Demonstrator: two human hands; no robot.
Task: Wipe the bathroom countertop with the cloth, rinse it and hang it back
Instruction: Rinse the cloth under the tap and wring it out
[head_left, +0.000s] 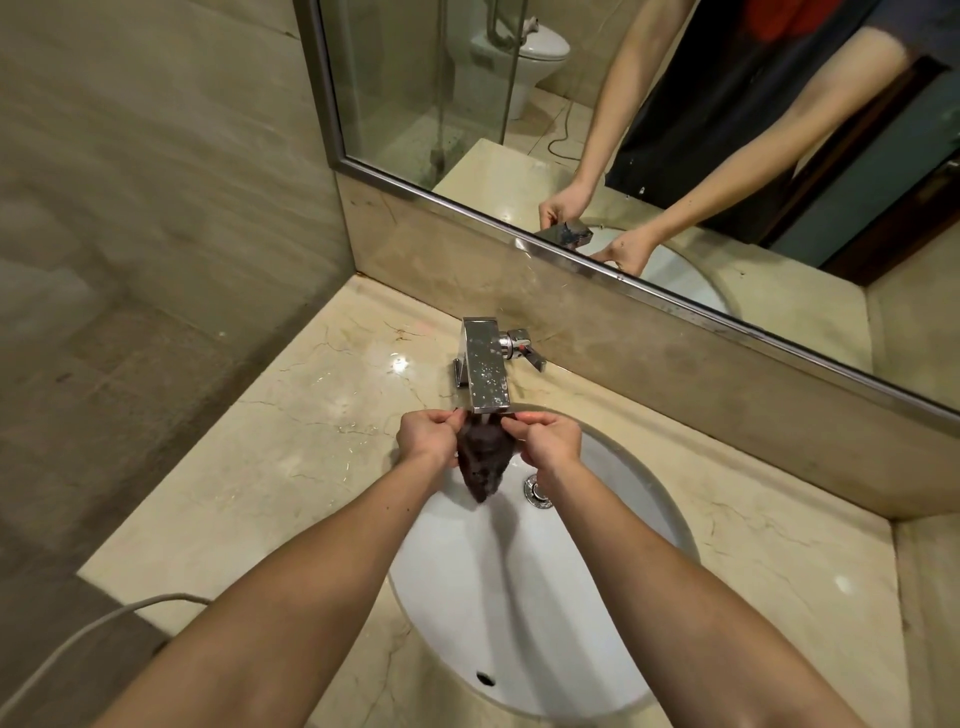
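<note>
White sink, sunk mid-desk, lies nearest. Above its far edge the left grip and right grip each pinch the dark cloth, which hangs under the faucet spout. This looks like the rinsing step; wringing likely comes next.

The cloth I hold is dark brown. The tabletop is cream marble with thin brown veining. The sink is plain white. The faucet is chrome, speckled with pale spots. The mirror frame is silver.
</note>
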